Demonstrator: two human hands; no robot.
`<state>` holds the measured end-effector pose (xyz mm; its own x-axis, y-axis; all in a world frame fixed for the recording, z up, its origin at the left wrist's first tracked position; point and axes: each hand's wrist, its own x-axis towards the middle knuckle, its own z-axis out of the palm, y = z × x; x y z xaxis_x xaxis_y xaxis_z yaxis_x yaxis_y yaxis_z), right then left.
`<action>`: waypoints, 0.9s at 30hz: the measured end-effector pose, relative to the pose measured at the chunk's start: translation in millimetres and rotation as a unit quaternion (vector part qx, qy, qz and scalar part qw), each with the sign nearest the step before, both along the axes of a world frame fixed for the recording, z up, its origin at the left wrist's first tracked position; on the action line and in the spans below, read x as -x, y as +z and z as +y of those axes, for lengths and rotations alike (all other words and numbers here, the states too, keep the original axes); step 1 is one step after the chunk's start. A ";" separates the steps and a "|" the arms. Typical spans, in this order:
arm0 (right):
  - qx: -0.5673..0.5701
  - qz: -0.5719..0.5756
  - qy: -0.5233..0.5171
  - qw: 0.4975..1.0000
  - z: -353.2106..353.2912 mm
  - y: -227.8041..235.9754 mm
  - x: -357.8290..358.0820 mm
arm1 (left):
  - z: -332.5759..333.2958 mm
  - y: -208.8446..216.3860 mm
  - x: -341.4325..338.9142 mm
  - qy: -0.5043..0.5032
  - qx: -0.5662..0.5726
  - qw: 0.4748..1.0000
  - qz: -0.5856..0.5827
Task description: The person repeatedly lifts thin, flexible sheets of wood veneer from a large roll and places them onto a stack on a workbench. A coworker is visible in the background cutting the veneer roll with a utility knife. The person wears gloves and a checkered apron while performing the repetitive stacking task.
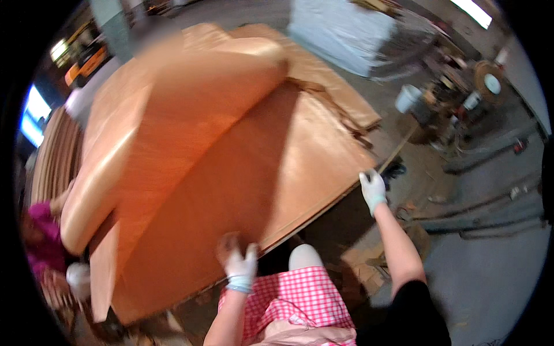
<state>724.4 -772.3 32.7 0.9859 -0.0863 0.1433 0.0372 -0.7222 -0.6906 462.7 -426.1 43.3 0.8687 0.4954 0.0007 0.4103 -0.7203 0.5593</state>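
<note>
A stack of thin reddish-brown wood veneer sheets (323,167) lies before me. Over its far left part bends a large loose veneer sheet (190,115), its curled edges raised and its shadow falling across the stack. My left hand (238,265), in a white glove, rests at the near edge of the stack, thumb apart from the fingers; the fingertips are shaded and blurred. At the right corner, my gloved right hand (374,190) is closed on the edge of the top veneer sheet. A thin stick (398,151) runs outward beside that hand; whether it touches cannot be made out.
Another person in a magenta sleeve (46,230) stands at the left, beside the curled sheet. Bundled veneer (55,155) leans behind. A plastic-wrapped stack (340,34) stands at the back. To the right are a white bucket (408,98), machinery (461,98) and metal bars (490,155).
</note>
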 end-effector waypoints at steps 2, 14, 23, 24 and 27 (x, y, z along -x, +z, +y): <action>-0.084 0.006 0.093 0.992 63.4 29.1 72.0 | -19.6 13.9 9.9 -0.046 0.115 0.991 -0.043; -0.351 0.224 0.443 0.794 235.7 94.3 303.8 | 11.0 40.5 127.5 0.070 0.437 0.834 -0.329; 0.130 0.113 0.437 0.883 189.7 48.7 161.9 | 304.3 -25.9 346.2 0.529 0.147 0.767 -0.333; 0.140 0.134 0.428 0.883 180.8 47.4 147.8 | 332.5 -33.2 377.8 0.553 0.119 0.756 -0.330; 0.135 0.153 0.373 0.905 157.1 40.1 122.5 | 392.7 -33.2 428.2 0.581 0.109 0.738 -0.326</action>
